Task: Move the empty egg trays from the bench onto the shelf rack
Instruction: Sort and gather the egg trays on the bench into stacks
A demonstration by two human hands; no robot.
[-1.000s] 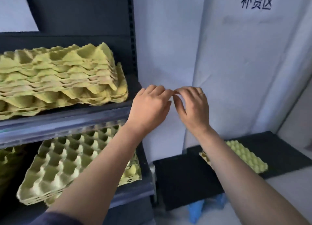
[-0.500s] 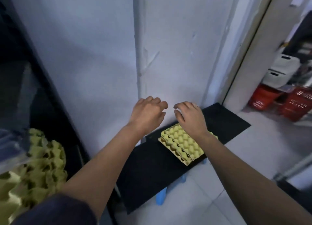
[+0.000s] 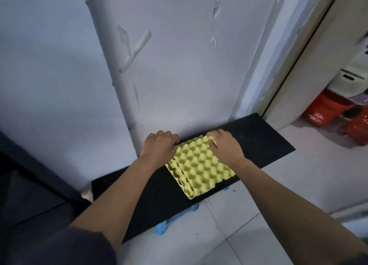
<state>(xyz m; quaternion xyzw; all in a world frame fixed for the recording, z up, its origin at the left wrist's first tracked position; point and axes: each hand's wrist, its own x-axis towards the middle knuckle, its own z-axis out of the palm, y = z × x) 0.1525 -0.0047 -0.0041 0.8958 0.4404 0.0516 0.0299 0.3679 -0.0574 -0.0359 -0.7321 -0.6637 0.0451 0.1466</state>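
Yellow egg trays [image 3: 201, 165] sit stacked on the black bench [image 3: 262, 143]. Your left hand [image 3: 159, 145] curls round their far left corner, and your right hand [image 3: 225, 143] grips the far right edge.

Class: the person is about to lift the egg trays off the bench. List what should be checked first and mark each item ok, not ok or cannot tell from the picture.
1. Egg trays empty: ok, every cup is bare.
2. Stack nested squarely: not ok, the lower trays jut out on the left side.
3. Right hand has a hold: ok, thumb on top at the far corner, fingers over the edge.
4. Left hand has a hold: cannot tell, its fingertips are hidden.
5. Room on the shelf rack: cannot tell, its shelves are out of view.
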